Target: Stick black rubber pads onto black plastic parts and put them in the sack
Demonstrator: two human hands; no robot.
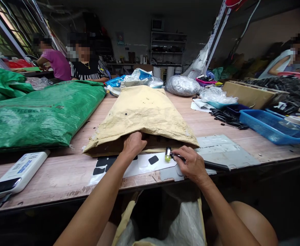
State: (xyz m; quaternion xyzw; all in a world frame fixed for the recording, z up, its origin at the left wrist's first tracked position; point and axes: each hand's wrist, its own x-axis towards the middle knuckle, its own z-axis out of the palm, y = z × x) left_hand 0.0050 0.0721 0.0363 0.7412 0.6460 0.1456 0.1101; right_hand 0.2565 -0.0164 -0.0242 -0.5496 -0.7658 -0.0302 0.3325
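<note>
A large tan paper sack (144,109) lies on the table with its open mouth toward me. My left hand (134,145) is at that mouth, fingers curled and partly inside; what they hold, if anything, is hidden. In my right hand (191,162) is a small hammer (168,154) with a black handle and a yellow-green face, its head just above the table. Beneath it lies a white sheet (142,164) with black rounded stickers (153,160). Grey plastic sheeting (224,150) is under and right of my right hand. Below the table edge, another open sack (188,222) stands between my legs.
A filled green sack (42,114) lies left, with a white power bank (17,174) and cable in front. At right are a blue tray (273,128), black parts (229,118) and a cardboard box (249,94). Several people sit beyond the table at left and right.
</note>
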